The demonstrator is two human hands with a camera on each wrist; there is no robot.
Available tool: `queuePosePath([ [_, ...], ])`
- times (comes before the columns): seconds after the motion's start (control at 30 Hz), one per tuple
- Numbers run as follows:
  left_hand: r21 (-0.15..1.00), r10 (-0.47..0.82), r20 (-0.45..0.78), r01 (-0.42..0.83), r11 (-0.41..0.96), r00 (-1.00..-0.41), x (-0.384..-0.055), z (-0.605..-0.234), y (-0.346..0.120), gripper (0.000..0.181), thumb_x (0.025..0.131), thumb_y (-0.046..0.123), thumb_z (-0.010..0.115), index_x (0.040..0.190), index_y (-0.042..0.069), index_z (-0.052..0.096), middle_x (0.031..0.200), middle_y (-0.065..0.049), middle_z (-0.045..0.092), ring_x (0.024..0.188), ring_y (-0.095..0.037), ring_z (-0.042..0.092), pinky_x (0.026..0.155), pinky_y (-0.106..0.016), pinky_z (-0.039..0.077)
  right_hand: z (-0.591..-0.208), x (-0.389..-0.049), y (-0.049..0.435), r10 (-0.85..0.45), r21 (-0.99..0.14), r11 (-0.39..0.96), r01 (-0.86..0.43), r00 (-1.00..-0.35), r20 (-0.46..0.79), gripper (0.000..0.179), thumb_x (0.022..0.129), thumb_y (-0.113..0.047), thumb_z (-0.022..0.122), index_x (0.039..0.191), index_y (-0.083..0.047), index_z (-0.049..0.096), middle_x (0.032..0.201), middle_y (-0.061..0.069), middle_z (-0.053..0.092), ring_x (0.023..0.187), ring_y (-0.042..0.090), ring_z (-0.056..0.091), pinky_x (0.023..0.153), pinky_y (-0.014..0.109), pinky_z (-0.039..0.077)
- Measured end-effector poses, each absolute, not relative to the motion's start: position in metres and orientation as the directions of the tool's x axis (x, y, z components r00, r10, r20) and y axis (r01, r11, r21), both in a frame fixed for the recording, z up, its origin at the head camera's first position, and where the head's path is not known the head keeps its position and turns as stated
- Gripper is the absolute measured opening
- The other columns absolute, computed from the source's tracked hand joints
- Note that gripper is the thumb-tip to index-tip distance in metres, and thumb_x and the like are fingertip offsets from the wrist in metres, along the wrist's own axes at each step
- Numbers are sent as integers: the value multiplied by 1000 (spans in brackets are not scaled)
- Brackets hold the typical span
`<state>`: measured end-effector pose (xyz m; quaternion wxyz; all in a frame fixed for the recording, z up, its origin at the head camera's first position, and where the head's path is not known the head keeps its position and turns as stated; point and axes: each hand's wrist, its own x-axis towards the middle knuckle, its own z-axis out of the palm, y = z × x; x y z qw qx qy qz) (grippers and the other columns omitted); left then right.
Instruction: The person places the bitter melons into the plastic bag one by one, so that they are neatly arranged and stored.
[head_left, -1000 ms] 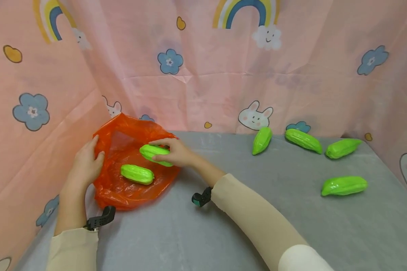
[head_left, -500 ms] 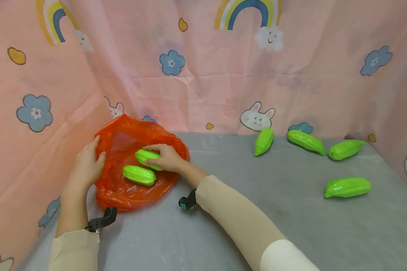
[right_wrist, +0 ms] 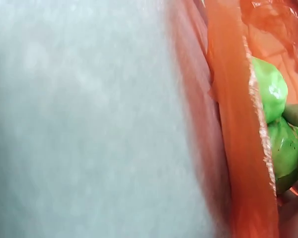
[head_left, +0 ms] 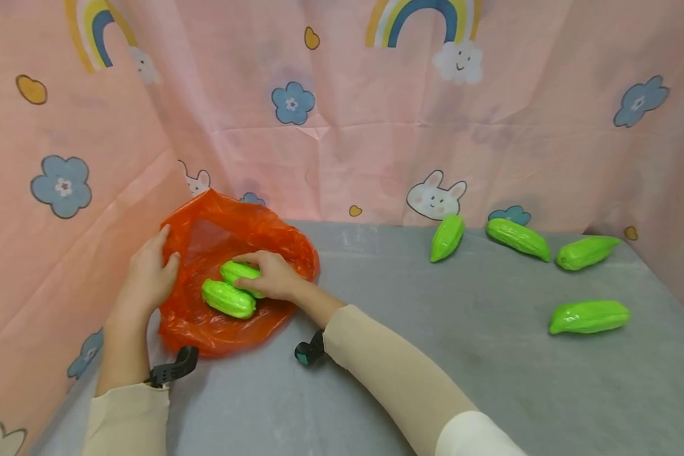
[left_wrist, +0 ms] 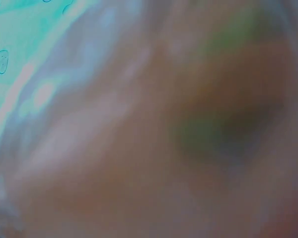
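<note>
An orange-red plastic bag (head_left: 234, 339) lies with its mouth wide on the table at the left. My left hand (head_left: 148, 272) holds the bag's left rim, thumb on the near side. Inside, my right hand (head_left: 272, 275) grips a bright green ridged gourd (head_left: 235, 271) between thumb and fingers. Right alongside, a second green gourd (head_left: 228, 299) rests in the bag. Both gourd ends, with the held gourd (right_wrist: 285, 148) lower, show past the bag's edge in the right wrist view. The left wrist view is blurred, with dim green patches.
Several more green gourds lie on the grey table (head_left: 410, 329) at the right: one gourd (head_left: 448, 238) by the back wall, another gourd (head_left: 589, 316) nearer. A pink printed curtain (head_left: 353, 152) closes off the back and sides.
My right hand has carried its gourd left and down, deeper into the bag and up against the other gourd. The left hand keeps its place on the rim.
</note>
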<state>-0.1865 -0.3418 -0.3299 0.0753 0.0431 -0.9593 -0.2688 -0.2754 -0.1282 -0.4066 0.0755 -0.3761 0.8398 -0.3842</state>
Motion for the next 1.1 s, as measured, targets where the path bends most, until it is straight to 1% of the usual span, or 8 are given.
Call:
queuePosePath([
  [0.1,525,-120,123,-38,850,-985,-187,-329,-341,65,106,15,40,161,-2,9,161,-37,21,146,-58,23,114,-74,26,-404,-273,-130,-698,-673,433,-599,-696,170,50,94,-34,71,140,-18,62,129,-2,68,117,13,59,102,23,51],
  [0.33,526,-108,139,-20,850,-984,-189,-330,-339,65,107,17,39,161,-3,9,161,-36,21,145,-59,24,114,-74,26,-404,-268,-129,-686,-628,492,-603,-713,147,50,95,-35,68,142,-18,60,131,-2,68,116,12,60,101,22,51],
  [0.6,533,-120,132,-32,845,-984,-188,-331,-340,65,107,17,39,161,-2,8,161,-37,20,145,-59,24,113,-74,26,-404,-266,-126,-701,-615,491,-617,-699,143,53,96,-34,68,145,-16,57,137,0,66,122,14,60,105,24,50],
  [0.77,541,-145,127,-53,839,-981,-182,-332,-345,65,107,19,38,161,-1,7,160,-38,21,143,-61,25,111,-75,28,-398,-262,-122,-723,-535,520,-666,-676,138,58,97,-39,66,149,-20,52,143,-1,61,128,14,57,107,26,50],
  [0.8,545,-150,117,-63,836,-982,-181,-333,-346,66,107,20,38,161,0,6,161,-38,20,143,-60,25,110,-76,28,-396,-262,-120,-725,-523,525,-672,-674,138,57,97,-40,66,149,-21,52,144,-1,61,129,15,57,107,27,50],
  [0.9,544,-153,108,-70,836,-982,-181,-333,-346,66,108,21,38,161,1,5,161,-37,19,144,-60,24,110,-76,29,-386,-262,-111,-721,-506,535,-677,-677,144,56,97,-41,65,148,-22,53,140,1,62,124,15,58,102,27,53],
  [1.03,534,-135,114,-54,844,-984,-184,-331,-345,67,108,21,39,161,1,6,161,-37,19,144,-60,24,111,-76,28,-373,-265,-96,-705,-495,536,-684,-685,184,55,97,-40,65,148,-20,54,141,2,61,127,17,57,106,31,52],
  [1.1,530,-122,121,-40,847,-985,-185,-329,-345,66,107,20,39,161,-1,6,160,-38,20,144,-60,24,111,-76,27,-367,-266,-88,-693,-499,532,-684,-690,208,54,98,-39,65,147,-19,55,146,1,59,135,18,54,113,34,48],
])
